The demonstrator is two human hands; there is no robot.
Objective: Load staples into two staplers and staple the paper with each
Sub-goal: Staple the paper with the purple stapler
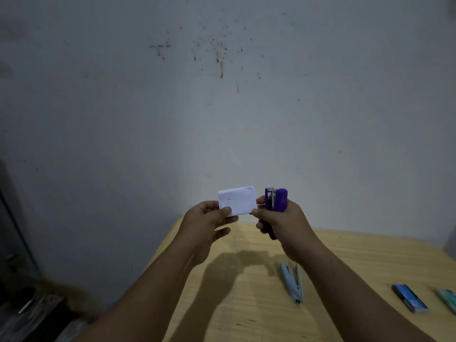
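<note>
I see both forearms raised above the wooden table (345, 255), hands held up in front of the stained wall (222, 95). My left hand (207, 219) pinches the lower left corner of the folded white paper (238, 200) between thumb and forefinger, the other fingers loosely curled below it. My right hand (278, 218) is wrapped around the purple stapler (276, 199), which stands upright with its head poking above the fist; the thumb and forefinger tips of that hand also touch the paper's lower right corner. So the paper hangs between the two hands, just left of the purple stapler and well above the table. I can make out a short dark mark near the paper's left side, too small for me to tell whether it is a staple.

Counting from the purple stapler: one sheet of paper beside it; two staplers in all, the second a light blue stapler (292, 282) lying on the table below it, lid swung open; two small boxes on the table lower right of it, a blue box (409, 298) and a green box (447, 299) at the frame edge.
</note>
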